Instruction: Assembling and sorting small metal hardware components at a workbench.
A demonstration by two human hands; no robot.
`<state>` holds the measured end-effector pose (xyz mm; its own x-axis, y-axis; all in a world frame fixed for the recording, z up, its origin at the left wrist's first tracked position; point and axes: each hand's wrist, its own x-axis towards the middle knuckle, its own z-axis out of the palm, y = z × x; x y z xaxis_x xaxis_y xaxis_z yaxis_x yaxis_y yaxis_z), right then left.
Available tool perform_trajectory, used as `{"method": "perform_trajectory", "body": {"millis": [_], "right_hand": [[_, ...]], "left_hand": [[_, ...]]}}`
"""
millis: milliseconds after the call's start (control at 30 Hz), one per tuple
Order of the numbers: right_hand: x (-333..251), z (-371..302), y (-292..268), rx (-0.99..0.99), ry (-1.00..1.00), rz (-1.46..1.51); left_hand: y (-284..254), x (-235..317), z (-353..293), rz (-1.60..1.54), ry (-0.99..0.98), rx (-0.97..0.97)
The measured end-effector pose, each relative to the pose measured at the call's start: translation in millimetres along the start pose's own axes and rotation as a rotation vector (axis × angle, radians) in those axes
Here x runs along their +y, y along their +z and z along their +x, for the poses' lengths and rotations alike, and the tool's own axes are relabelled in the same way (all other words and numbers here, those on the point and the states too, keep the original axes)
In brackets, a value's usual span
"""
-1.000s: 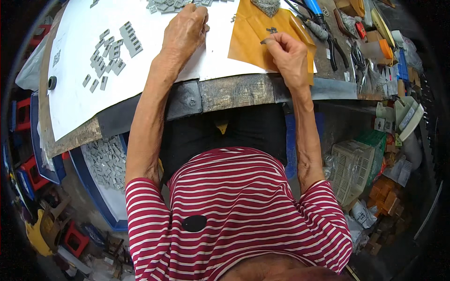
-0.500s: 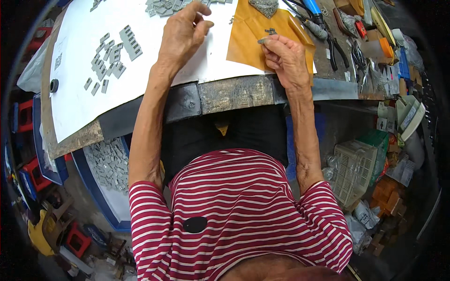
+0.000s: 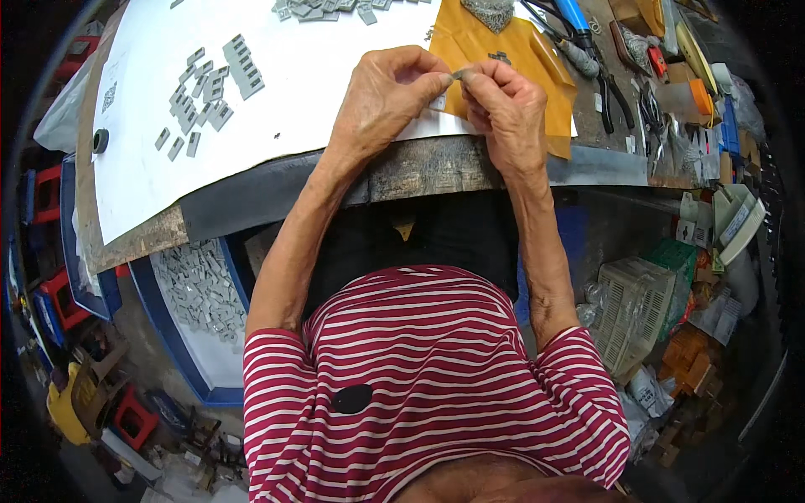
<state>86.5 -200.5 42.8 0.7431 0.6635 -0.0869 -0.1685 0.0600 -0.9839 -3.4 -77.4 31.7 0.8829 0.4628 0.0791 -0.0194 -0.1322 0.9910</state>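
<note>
My left hand (image 3: 381,96) and my right hand (image 3: 510,109) meet above the near part of the orange-brown sheet. A small grey piece (image 3: 458,75) is pinched between the thumb and fingers of the right. The left hand's thumb and index finger close on its other end; the fingertips hide most of it. A few small dark parts (image 3: 500,58) lie on the orange-brown sheet (image 3: 537,88) just beyond the right hand. On white paper to the left are a loose group of grey slotted pieces (image 3: 201,92) and a neat row of them (image 3: 244,67).
A larger heap of grey pieces (image 3: 323,10) lies at the far edge, beside a clump of tiny metal parts (image 3: 490,12). Black-handled pliers (image 3: 616,101) and a blue-handled tool (image 3: 573,15) are at the right. Below the bench, a blue tray (image 3: 199,306) holds many grey pieces.
My left hand has moved right and nearer, from beside the far heap to the right hand. Its fingers now meet the small grey piece; the right hand stays almost in place.
</note>
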Motion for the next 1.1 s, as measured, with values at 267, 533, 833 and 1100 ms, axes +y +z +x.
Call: {"method": "perform_trajectory", "body": {"millis": [267,533,833,1100], "right_hand": [[4,-5,3,0.075,-0.132,-0.238],[0,-5,0,0.003,-0.140,-0.330],[-5,-6,-6,-0.107,-0.247,-0.546],[-5,-8,-5,-0.038,-0.195,-0.451]], "left_hand": [[-2,6,-4,-0.093,-0.069,-0.014],[-5,5,-5,-0.127,-0.068,-0.042],[-4,3,-7,-0.066,-0.047,-0.058],[-3,-1,-6,-0.285,-0.092,-0.094]]}}
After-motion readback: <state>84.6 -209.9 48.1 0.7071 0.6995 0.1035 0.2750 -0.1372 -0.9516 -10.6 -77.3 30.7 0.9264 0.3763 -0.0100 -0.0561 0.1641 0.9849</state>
